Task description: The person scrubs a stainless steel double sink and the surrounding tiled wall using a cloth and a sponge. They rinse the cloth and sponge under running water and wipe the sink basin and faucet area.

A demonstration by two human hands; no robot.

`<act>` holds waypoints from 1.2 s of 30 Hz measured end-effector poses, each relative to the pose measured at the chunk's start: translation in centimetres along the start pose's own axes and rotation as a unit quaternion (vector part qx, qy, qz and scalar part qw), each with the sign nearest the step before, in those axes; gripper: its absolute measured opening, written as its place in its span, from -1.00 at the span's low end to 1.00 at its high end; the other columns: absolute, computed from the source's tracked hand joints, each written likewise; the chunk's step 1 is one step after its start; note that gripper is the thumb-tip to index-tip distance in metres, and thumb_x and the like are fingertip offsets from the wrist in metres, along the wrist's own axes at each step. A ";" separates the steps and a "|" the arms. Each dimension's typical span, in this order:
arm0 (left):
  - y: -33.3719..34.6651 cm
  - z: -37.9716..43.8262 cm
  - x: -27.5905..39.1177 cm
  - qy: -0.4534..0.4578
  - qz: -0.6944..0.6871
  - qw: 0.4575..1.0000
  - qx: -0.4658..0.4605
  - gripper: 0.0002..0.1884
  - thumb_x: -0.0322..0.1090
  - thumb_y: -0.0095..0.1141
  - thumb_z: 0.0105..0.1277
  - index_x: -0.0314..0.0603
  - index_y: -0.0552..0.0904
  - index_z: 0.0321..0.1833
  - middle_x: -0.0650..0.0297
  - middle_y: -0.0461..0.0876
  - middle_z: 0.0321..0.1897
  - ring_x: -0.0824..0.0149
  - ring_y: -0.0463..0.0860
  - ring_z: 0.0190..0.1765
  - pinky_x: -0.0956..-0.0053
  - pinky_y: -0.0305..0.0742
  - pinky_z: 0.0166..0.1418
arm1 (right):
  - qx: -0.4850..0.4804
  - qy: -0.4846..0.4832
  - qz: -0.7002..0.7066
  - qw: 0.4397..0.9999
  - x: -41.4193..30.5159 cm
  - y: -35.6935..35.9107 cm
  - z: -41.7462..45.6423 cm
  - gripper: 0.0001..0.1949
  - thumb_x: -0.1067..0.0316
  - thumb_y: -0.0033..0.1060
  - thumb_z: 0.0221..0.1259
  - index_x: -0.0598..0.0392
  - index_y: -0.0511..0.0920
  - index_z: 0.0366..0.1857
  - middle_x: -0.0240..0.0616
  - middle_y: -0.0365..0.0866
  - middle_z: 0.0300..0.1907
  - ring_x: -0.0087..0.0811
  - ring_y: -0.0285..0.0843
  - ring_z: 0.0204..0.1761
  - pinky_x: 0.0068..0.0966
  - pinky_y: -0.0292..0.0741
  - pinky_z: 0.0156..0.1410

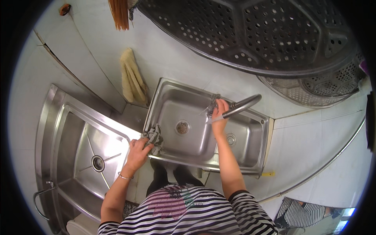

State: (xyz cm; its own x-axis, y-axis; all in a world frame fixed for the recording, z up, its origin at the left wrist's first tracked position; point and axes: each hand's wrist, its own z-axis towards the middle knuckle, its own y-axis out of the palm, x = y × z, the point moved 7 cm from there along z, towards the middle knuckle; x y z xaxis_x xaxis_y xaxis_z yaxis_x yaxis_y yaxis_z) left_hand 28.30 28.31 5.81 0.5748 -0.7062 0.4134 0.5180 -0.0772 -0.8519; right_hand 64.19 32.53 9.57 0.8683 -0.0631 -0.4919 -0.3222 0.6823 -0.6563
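My left hand [138,153] rests on a crumpled grey cloth [156,139] at the left front corner of the double-bowl stainless steel sink [173,159]. At the far side of that sink, my right hand [221,117] grips a grey, stringy scouring pad [211,106], just beside the curved faucet spout [243,106]. Water appears to run from the spout onto or beside the right hand. A round drain strainer [182,127] sits in the larger bowl, and another drain [231,139] is in the smaller bowl, partly behind my right forearm.
Another steel sink [63,123] with its own faucet [38,202] stands at the left. A yellow towel [131,77] and a bundle of orange-brown bristles [119,14] hang on the wall. Large perforated metal discs [282,32] project at the upper right. A mirror [305,213] is at lower right.
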 end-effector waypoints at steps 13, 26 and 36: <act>0.1 0.1 -0.6 0.002 0.012 0.999 -0.053 -0.59 -0.54 0.15 -0.02 0.00 0.60 -0.04 0.15 0.53 0.02 0.13 0.53 0.12 0.11 0.26 0.16 | -0.126 -0.165 0.010 0.978 -4.8 19.9 0.9 -0.79 0.36 0.08 0.23 0.12 0.59 -0.10 -0.22 0.56 0.01 -0.14 0.44 0.13 -0.10 0.36 0.20; -0.1 0.6 -0.2 -0.009 -0.007 1.000 -0.026 -0.61 -0.56 0.14 0.00 -0.01 0.61 -0.06 0.14 0.53 0.01 0.14 0.54 0.09 0.14 0.24 0.16 | 0.002 0.159 -0.114 0.981 10.9 12.3 -2.5 -0.81 0.34 0.04 0.35 0.20 0.55 -0.11 0.00 0.55 -0.10 -0.01 0.49 0.00 -0.18 0.43 0.14; 0.0 0.0 -0.4 -0.017 -0.026 0.999 -0.025 -0.52 -0.64 0.13 -0.13 -0.06 0.62 -0.05 0.11 0.53 0.03 0.12 0.54 0.10 0.14 0.25 0.13 | 0.050 0.231 -0.101 0.966 12.3 10.1 -2.6 -0.88 0.39 0.01 0.30 0.21 0.51 -0.23 0.00 0.52 -0.16 0.00 0.47 -0.01 -0.16 0.45 0.10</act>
State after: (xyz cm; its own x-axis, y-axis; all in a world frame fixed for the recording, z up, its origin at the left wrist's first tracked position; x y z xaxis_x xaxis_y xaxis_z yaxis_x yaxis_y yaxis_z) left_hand 28.12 28.59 5.68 0.5701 -0.6760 0.4669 0.5155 -0.1482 -0.8440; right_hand 70.63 36.75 -4.54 0.6405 -0.5050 -0.5785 -0.1064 0.6877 -0.7182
